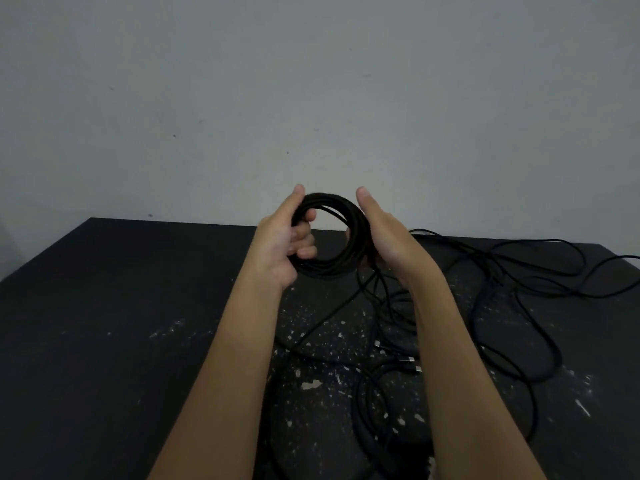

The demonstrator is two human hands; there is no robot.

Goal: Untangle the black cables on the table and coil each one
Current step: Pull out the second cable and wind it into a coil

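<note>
Black cable coil [329, 268], black loose cables [540, 271], black table [104, 306] flecked white, grey wall [311, 81]

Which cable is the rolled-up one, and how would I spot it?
Look at the dark table, then up above its far middle, where two hands meet. Between the left hand and the right hand is a round coil of black cable, held up in the air. The other cables lie loose and tangled on the table; this one alone is a neat ring.

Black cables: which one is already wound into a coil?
The coiled cable held between left hand and right hand; the loose cables sprawl tangled on the table.
</note>
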